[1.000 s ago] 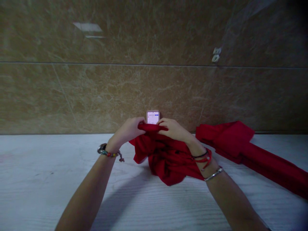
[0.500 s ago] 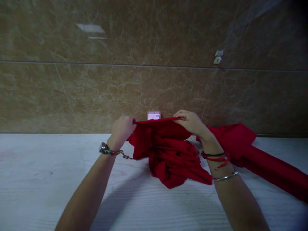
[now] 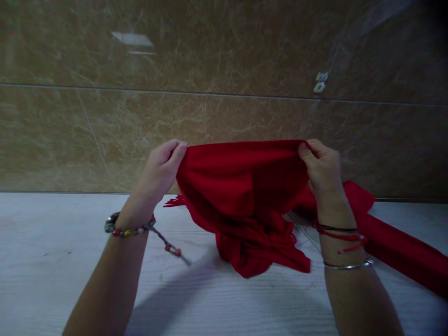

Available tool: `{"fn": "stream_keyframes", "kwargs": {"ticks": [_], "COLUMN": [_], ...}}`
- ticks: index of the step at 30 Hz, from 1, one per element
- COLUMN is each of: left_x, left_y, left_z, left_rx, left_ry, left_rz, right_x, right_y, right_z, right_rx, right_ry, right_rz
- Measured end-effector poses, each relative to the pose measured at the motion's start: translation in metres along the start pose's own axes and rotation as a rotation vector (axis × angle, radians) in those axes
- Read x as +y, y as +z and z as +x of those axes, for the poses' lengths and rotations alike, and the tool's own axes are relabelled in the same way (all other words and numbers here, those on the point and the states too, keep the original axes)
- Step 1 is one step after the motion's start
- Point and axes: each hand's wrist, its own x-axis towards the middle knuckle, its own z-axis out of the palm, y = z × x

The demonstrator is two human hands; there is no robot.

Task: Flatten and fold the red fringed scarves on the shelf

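Note:
A red scarf (image 3: 241, 177) with fringe at its left is stretched between my two hands, its top edge pulled nearly straight. My left hand (image 3: 163, 170) pinches the upper left corner between thumb and fingers. At the upper right corner, my right hand (image 3: 322, 165) is closed on the same edge. The lower part of the cloth hangs down into a crumpled heap on the white tabletop (image 3: 70, 270).
Another length of red cloth (image 3: 402, 247) lies folded on the right, running past my right forearm to the picture's edge. A brown marbled wall (image 3: 224, 56) rises behind the table. Small white fittings (image 3: 320, 82) sit on it.
Both hands have risen and moved farther apart, spreading the scarf's top edge wider. The small pale object behind the cloth is now hidden. Fringe shows at the left.

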Motion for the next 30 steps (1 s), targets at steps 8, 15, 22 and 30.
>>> {"fn": "stream_keyframes", "kwargs": {"ticks": [8, 15, 22, 30], "left_x": [-0.077, -0.040, -0.029, -0.054], "left_y": [0.037, 0.053, 0.037, 0.056], "left_z": [-0.003, -0.012, -0.005, -0.020], "left_rx": [-0.793, -0.728, -0.572, -0.499], "left_ry": [-0.105, 0.068, 0.143, -0.055], "left_rz": [0.268, 0.262, 0.389, 0.899], "right_x": [0.045, 0.000, -0.016, -0.015], "right_y": [0.024, 0.064, 0.084, 0.055], "right_z": [-0.024, -0.044, -0.051, -0.028], "right_rx": [-0.872, -0.928, -0.810, -0.481], "right_ry": [0.248, -0.120, -0.152, -0.069], "right_rz": [-0.708, -0.168, 0.031, -0.031]}}
